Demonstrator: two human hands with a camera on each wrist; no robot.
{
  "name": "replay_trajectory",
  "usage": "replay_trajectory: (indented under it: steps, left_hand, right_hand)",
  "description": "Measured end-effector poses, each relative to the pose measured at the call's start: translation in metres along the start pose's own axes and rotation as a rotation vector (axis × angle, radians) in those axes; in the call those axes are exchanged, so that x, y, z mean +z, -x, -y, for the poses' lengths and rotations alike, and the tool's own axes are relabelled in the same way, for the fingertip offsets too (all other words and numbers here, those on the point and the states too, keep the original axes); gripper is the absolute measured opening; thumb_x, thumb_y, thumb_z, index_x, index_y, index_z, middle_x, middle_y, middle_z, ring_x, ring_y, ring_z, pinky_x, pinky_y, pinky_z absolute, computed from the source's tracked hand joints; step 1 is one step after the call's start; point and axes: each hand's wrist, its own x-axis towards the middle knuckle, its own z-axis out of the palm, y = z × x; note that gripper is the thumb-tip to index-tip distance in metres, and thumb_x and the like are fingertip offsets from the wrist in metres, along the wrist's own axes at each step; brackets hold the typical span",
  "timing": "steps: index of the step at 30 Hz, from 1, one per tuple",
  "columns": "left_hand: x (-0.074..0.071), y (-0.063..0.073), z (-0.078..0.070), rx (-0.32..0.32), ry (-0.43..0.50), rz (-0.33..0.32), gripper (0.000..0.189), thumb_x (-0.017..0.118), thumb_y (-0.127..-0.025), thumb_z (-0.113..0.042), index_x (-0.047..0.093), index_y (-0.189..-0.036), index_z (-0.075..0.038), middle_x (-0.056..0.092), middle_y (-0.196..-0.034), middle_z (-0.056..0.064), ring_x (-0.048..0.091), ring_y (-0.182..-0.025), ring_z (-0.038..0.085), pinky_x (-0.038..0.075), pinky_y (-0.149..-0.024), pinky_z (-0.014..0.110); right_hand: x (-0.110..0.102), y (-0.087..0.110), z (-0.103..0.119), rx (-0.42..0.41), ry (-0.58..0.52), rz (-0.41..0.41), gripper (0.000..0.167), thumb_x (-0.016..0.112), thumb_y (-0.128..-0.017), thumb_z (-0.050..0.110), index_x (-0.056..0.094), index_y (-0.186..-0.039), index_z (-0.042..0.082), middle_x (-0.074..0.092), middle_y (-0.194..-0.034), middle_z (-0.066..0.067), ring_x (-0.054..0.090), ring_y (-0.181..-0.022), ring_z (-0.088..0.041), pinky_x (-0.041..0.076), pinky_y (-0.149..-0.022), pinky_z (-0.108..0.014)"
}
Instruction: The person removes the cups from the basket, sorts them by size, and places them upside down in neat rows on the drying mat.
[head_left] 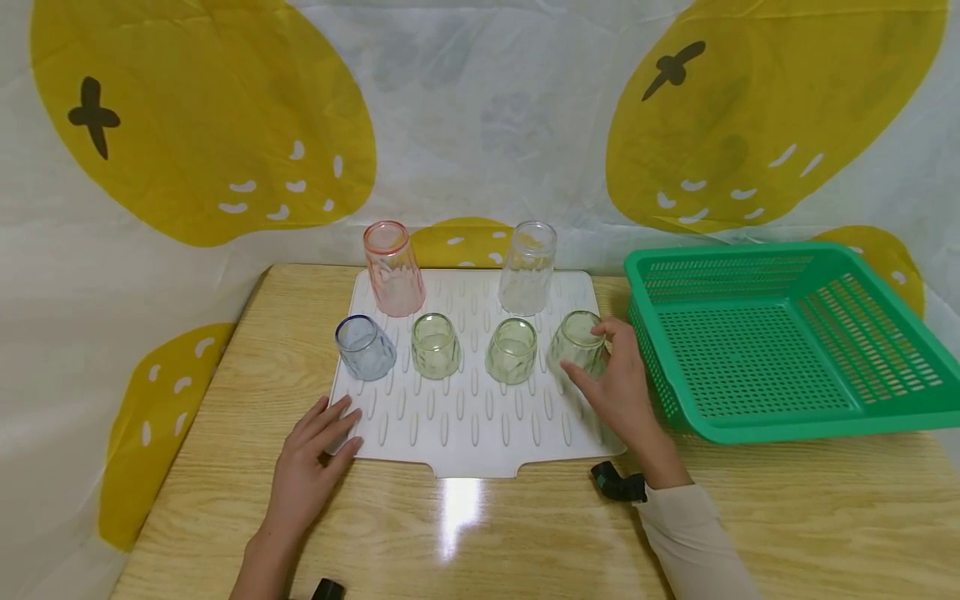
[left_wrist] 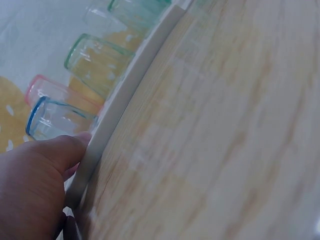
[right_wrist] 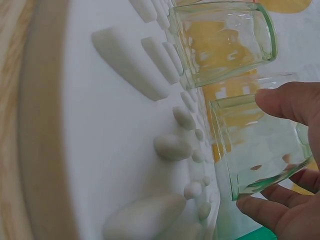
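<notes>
My right hand [head_left: 618,387] grips the rightmost green glass [head_left: 573,346], thumb on its left side and fingers on its right. In the right wrist view, that glass [right_wrist: 260,145] is between thumb and fingers, close over the white drying mat [head_left: 442,433]. Two more green glasses, one at centre left [head_left: 435,348] and one at centre right [head_left: 512,354], stand on the mat. A blue-rimmed glass [head_left: 366,350] stands at its left. Behind are a tall pink glass [head_left: 396,271] and a tall clear glass [head_left: 528,271]. My left hand [head_left: 311,458] rests on the mat's front left corner.
A green plastic basket [head_left: 690,408] with perforated walls stands right of the mat, close to my right hand. The mat lies on a wooden table [head_left: 390,533]. A white cloth with yellow lemon prints [head_left: 480,150] hangs behind.
</notes>
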Motion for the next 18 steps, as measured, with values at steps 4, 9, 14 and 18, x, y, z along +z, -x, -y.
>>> replay_trajectory:
  steps: [4,9,14,18]
  left_hand:
    - [0.0000,0.0005,0.0007,-0.007,-0.002,0.005,0.042,0.080,-0.075,-0.001,0.071,-0.115,-0.009,0.060,-0.128,0.008,0.043,-0.128,0.035,0.033,-0.105,0.050]
    - [0.0001,0.0002,0.0011,-0.006,0.001,0.006,0.042,0.080,-0.075,-0.002,0.071,-0.115,-0.009,0.060,-0.129,0.008,0.043,-0.128,0.035,0.033,-0.106,0.050]
    - [0.0001,0.0002,0.0010,-0.002,0.000,0.004,0.042,0.080,-0.075,-0.001,0.071,-0.115,-0.009,0.060,-0.128,0.008,0.044,-0.128,0.035,0.033,-0.106,0.050]
    - [0.0001,0.0004,0.0009,-0.002,-0.003,0.003,0.042,0.080,-0.075,-0.001,0.071,-0.115,-0.009,0.060,-0.128,0.008,0.043,-0.128,0.035,0.033,-0.105,0.050]
  right_hand:
    - [0.0005,0.0002,-0.0025,-0.027,0.016,0.001,0.063,0.085,-0.070,0.003,0.041,-0.115,0.000,0.042,-0.123,-0.020,0.044,-0.109,-0.030,0.050,-0.079,-0.044]
    - [0.0020,0.0004,-0.0051,-0.027,0.023,0.002,0.062,0.085,-0.070,0.003,0.041,-0.114,0.000,0.043,-0.122,-0.020,0.044,-0.106,-0.032,0.049,-0.078,-0.043]
    - [0.0040,0.0007,-0.0063,-0.017,0.019,0.015,0.062,0.085,-0.070,0.002,0.041,-0.113,0.000,0.043,-0.122,-0.020,0.045,-0.107,-0.033,0.050,-0.078,-0.046]
    - [0.0049,0.0013,-0.0067,-0.021,0.016,0.020,0.062,0.085,-0.070,0.001,0.041,-0.113,-0.001,0.043,-0.121,-0.021,0.046,-0.109,-0.035,0.050,-0.078,-0.049]
